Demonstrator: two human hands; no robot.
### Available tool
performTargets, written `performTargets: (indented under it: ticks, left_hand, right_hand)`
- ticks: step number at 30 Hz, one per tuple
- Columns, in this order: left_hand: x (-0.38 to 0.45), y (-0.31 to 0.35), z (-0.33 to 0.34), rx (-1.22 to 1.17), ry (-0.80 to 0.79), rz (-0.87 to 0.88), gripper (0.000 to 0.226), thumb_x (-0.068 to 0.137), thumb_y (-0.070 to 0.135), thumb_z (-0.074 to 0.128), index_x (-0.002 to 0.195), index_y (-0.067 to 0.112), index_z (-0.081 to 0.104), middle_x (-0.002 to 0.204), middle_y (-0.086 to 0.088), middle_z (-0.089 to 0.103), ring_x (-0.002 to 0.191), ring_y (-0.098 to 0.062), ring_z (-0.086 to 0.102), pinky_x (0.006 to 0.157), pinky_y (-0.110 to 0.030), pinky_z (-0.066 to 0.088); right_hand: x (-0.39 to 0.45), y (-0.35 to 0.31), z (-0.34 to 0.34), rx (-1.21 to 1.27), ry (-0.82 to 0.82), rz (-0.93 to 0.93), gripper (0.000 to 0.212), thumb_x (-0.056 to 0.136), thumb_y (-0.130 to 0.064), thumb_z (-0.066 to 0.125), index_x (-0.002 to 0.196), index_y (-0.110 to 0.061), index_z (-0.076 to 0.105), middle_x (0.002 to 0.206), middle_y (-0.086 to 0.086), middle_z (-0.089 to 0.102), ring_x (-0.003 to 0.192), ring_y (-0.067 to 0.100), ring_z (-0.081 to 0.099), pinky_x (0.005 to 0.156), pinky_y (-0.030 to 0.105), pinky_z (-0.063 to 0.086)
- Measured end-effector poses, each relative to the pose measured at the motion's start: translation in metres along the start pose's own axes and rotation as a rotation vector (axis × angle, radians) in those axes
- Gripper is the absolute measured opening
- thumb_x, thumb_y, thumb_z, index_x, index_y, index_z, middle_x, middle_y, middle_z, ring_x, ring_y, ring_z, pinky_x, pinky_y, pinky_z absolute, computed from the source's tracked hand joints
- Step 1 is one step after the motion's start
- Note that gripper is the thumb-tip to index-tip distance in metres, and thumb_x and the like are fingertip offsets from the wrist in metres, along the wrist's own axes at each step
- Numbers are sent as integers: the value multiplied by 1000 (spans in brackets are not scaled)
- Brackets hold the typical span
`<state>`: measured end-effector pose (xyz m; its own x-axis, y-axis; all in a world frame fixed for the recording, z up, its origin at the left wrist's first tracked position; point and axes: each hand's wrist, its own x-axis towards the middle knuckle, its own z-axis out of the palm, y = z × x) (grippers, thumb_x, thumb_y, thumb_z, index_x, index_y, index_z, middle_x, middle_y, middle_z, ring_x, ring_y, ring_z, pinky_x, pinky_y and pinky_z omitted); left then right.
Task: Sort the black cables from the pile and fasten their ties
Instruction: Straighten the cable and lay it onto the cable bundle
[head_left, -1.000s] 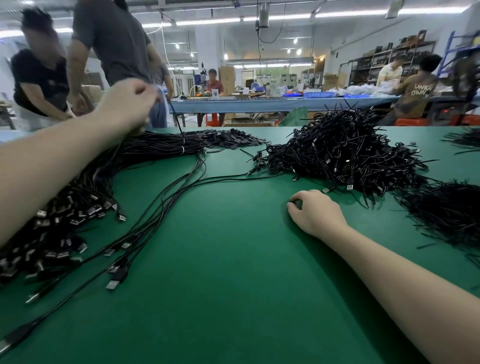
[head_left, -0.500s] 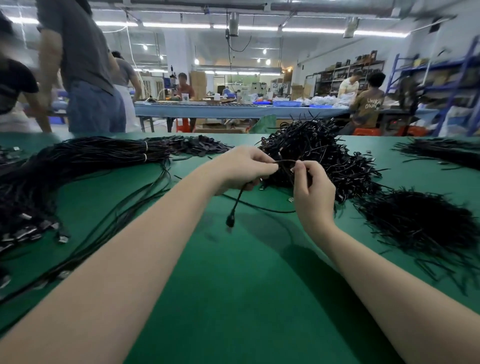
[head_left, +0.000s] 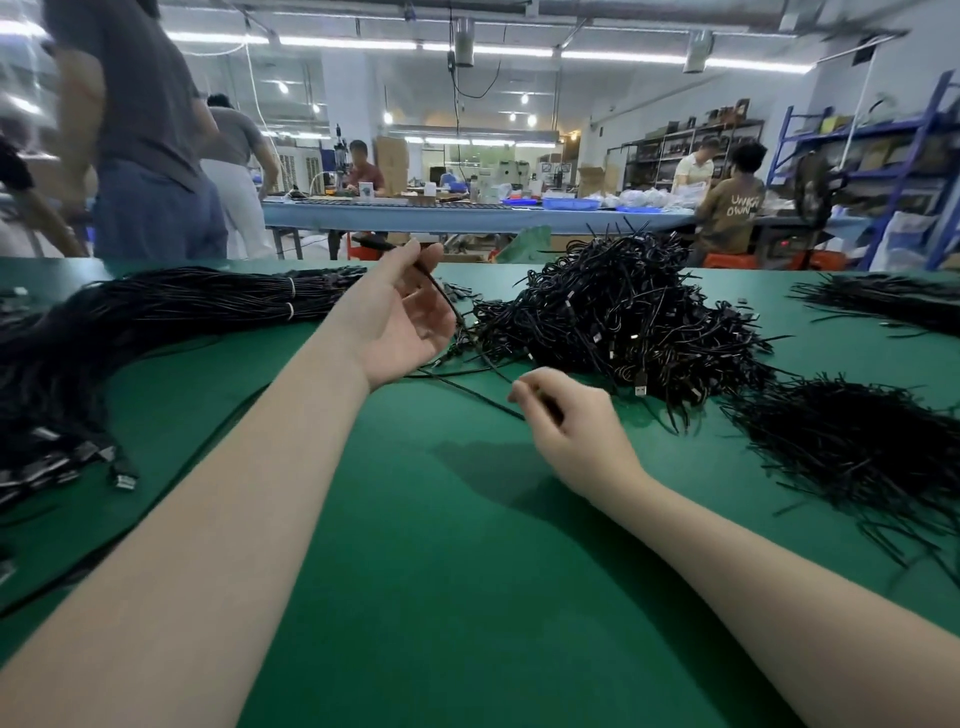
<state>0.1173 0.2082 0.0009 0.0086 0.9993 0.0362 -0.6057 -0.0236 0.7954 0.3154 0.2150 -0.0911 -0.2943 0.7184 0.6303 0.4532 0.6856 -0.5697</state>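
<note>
Drawing one cable (head_left: 441, 296) clear of the pile (head_left: 618, 322) mid-tabletop (head_left: 415, 571), left hand (head_left: 402, 317) pinching its end, right hand (head_left: 576, 431) pinching it lower; steady tension should prevent snagging.

Black cables (head_left: 618, 322) heap on a plain green table (head_left: 415, 545); the black bundle (head_left: 171, 306) wears white ties (head_left: 292, 287).
</note>
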Motion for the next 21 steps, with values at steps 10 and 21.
performTargets:
  ticks: [10, 21]
  left_hand:
    - [-23, 24, 11, 309, -409, -144, 34, 91, 42, 54, 64, 22, 64, 43, 9, 46, 38, -3, 42, 43, -17, 31]
    - [0, -7, 25, 503, -16, 51, 45, 104, 40, 33, 109, 9, 66, 104, -7, 73, 92, -17, 70, 75, -27, 55]
  right_hand:
    - [2, 8, 1, 69, -148, 167, 23, 92, -39, 59, 85, -22, 74, 44, -15, 45, 43, 4, 35, 44, 15, 25]
    - [10, -38, 5, 269, -37, -18, 23, 100, -21, 46, 87, -18, 65, 54, -11, 42, 51, 7, 35, 49, 25, 31]
